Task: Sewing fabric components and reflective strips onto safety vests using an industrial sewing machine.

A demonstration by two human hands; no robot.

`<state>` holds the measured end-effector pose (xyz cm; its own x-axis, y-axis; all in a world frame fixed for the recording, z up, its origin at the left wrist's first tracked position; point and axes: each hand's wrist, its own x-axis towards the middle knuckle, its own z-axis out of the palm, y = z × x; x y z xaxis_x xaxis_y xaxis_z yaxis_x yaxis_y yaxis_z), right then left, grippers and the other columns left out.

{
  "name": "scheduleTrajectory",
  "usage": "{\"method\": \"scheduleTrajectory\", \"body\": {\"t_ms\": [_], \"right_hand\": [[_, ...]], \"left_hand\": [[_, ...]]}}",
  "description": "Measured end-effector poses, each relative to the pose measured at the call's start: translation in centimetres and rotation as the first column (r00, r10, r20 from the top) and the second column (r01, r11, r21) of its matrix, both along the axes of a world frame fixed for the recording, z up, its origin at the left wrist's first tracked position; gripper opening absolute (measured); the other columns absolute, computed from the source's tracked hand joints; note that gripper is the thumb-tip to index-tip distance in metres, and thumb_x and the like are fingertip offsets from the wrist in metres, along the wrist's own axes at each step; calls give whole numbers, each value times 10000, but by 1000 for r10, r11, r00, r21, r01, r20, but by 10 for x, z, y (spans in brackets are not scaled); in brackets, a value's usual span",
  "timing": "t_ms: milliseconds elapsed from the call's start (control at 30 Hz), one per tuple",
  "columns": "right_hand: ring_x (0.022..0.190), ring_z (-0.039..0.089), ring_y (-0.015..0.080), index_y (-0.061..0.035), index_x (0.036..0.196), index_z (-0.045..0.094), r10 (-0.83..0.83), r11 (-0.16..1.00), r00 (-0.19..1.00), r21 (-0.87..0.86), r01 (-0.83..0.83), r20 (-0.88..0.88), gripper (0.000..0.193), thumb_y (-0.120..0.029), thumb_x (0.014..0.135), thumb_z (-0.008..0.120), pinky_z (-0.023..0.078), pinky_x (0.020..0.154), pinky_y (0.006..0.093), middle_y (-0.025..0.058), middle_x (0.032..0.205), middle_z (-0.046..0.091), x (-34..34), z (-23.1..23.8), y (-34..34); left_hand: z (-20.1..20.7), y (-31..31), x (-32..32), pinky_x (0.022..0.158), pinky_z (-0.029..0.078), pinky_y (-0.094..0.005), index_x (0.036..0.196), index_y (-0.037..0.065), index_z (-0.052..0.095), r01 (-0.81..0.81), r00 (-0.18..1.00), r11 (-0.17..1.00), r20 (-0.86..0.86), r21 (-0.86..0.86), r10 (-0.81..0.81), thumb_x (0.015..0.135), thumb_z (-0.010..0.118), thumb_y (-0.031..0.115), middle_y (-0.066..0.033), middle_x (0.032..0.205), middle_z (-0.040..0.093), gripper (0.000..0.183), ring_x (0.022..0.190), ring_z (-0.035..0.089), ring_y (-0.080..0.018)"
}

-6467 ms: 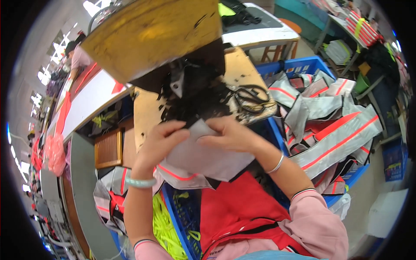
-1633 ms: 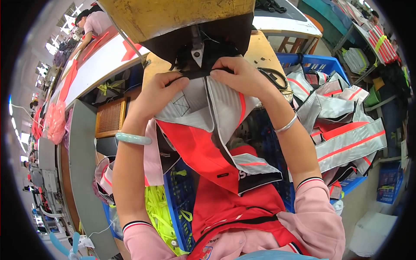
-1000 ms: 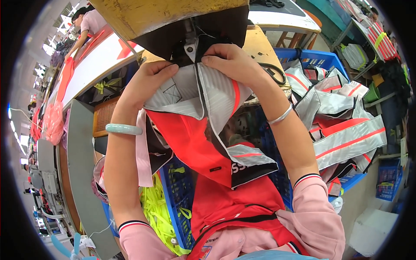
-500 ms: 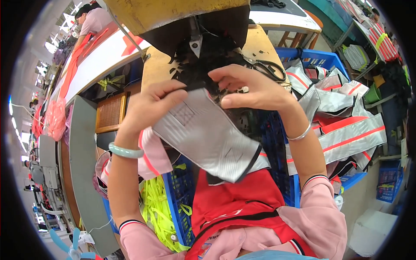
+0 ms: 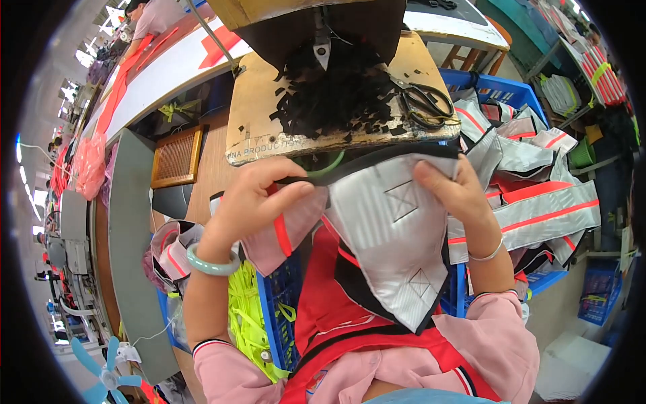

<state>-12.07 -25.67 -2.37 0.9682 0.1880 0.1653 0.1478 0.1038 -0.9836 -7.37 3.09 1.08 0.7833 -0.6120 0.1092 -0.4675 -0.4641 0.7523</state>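
Observation:
A silver reflective fabric piece (image 5: 387, 225) with black edging, an orange stripe and stitched crossed squares is stretched between my hands, hanging over my red apron (image 5: 313, 283). My left hand (image 5: 259, 198), closed, pinches its black edge at the left, beside a pale panel with an orange stripe. At the upper right corner my right hand (image 5: 463, 192) grips the fabric, thumb on the silver face and fingers behind. Just beyond stands a wooden machine table (image 5: 259, 114) strewn with black scraps (image 5: 336, 101). Black-handled scissors (image 5: 427, 106) lie at its right. Above the scraps is a pointed metal tip (image 5: 322, 55).
A blue crate (image 5: 515, 91) heaped with silver-and-orange pieces (image 5: 531, 215) stands at my right. Neon-yellow straps (image 5: 247, 316) lie beside another blue crate (image 5: 272, 296) at lower left. A grey panel (image 5: 131, 256) stands left. A co-worker (image 5: 155, 20) is at the far left table.
My right hand, apart from the fabric before, now grips it at the right. The fabric has been turned and spread out, uncovering the scraps on the machine table.

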Motion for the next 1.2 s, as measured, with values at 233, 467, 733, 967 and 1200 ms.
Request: {"method": "scheduleTrajectory", "body": {"t_ms": [233,467,733,967,1200], "right_hand": [[854,531,48,-15,1058,650,-167,986,986,6,167,25,241,-203,910,617,440,770,225,-31,934,632,31,-18,-11],[846,555,50,-8,1064,650,-250,962,966,98,256,-69,274,-235,924,593,453,743,223,-14,957,648,76,-43,2],[819,566,53,1,1039,655,-227,967,961,85,242,-160,299,-268,917,606,463,729,221,6,925,653,107,-40,-1],[803,567,58,3,1039,656,-253,961,959,86,264,-126,311,-277,910,618,466,717,222,6,919,653,114,-36,2],[830,561,65,6,1061,642,-254,954,964,141,263,-84,335,-289,904,624,461,725,225,13,948,645,126,-29,2]], "left_hand": [[11,-19,24,622,434,-255,868,-23,642,-129,992,982,-25,-139,127,821,653,152,-55,736,624,182,676,551,-110],[8,-23,86,692,391,-193,859,-19,628,-249,934,968,-275,-37,230,860,631,215,37,773,580,234,746,485,-39],[7,-28,121,744,434,-228,977,-46,668,-326,895,945,-329,-22,301,839,657,302,-29,854,640,374,800,551,-90],[8,-24,129,769,444,-226,1021,-50,654,-310,912,951,-289,-24,290,834,662,308,-36,871,646,404,806,572,-102],[11,-22,143,767,446,-224,1000,-19,664,-327,892,942,-355,-80,280,842,659,297,-14,875,638,352,823,563,-90]]}}
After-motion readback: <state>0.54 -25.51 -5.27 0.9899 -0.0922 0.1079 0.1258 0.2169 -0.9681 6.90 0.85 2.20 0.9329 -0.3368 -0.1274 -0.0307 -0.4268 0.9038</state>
